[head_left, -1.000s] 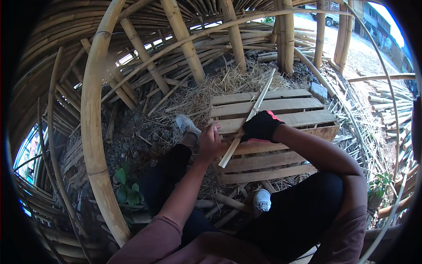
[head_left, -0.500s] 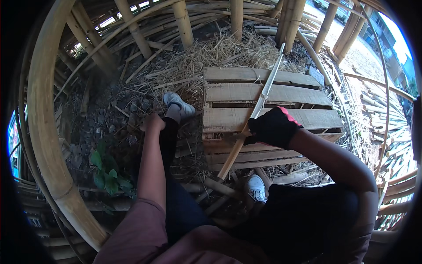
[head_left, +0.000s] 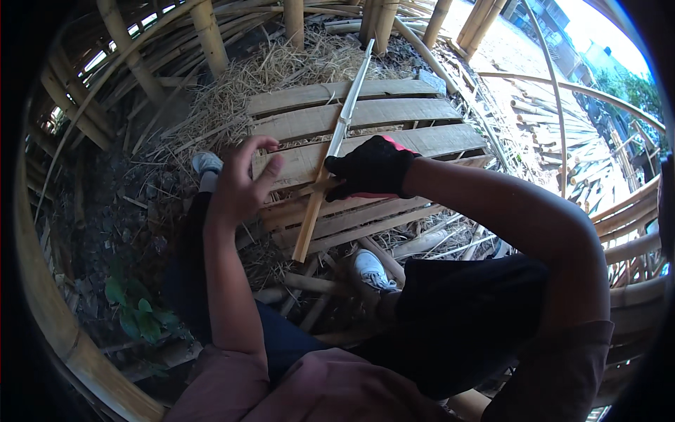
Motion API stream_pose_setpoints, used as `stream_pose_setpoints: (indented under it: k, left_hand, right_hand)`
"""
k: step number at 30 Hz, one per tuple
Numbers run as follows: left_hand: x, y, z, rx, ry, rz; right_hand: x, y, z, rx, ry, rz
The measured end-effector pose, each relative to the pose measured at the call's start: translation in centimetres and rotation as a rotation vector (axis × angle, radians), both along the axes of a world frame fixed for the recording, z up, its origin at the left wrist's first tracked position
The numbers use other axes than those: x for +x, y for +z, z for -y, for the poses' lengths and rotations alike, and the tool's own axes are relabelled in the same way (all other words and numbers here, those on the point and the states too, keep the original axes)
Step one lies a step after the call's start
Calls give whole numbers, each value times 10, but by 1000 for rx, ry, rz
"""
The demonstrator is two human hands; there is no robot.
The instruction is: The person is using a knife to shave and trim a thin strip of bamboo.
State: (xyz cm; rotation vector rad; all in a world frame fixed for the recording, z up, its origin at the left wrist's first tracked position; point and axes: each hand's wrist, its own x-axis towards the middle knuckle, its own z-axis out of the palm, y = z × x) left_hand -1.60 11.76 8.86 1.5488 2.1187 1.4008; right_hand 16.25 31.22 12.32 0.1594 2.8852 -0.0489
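My right hand (head_left: pixel 373 169), in a black glove with red on it, is closed round the middle of a long split bamboo strip (head_left: pixel 310 226). The strip slants over a wooden slatted crate (head_left: pixel 394 112). Its pale, narrow far part points away from me and its yellowish near end comes toward me. Beside the glove, a short brownish piece crosses the strip; I cannot make out what it is. My left hand (head_left: pixel 242 179) is bare and raised by the crate's left edge, apart from the strip. Its fingers are curved and spread, with nothing in them.
Dry straw (head_left: pixel 281 67) and bamboo scraps lie round the crate. Upright bamboo posts (head_left: pixel 294 24) stand behind it. A thick bamboo pole (head_left: pixel 63 330) curves along the left, near a green plant (head_left: pixel 137 313). Many cut bamboo pieces (head_left: pixel 555 133) lie outside at right.
My left hand has risen from low beside my leg toward the crate and strip, its fingers opening. The right hand still grips the strip. The whole view has turned to the right.
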Motion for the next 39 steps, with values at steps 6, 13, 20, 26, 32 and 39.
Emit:
stream_pose_setpoints:
  k: [6, 13, 20, 26, 32, 39]
  left_hand:
    - [32, -31, -23, -391, 64, -476]
    - [33, -40, -33, -392, 62, -455]
    - [33, -41, -40, -354, 119, -436]
    - [36, -38, -51, -235, 232, -388]
    - [23, 3, -67, -474, 193, -258]
    - [11, 13, -78, -541, 210, -267]
  right_hand:
    - [1, 13, -21, 21, -42, -251]
    - [50, -31, -57, 70, -590, -425]
    - [45, -50, -60, 92, -662, -516]
    - [38, -42, -62, 127, -678, -430]
    - [17, -32, -76, 210, -715, -372]
    - [6, -26, -96, 246, -678, -391]
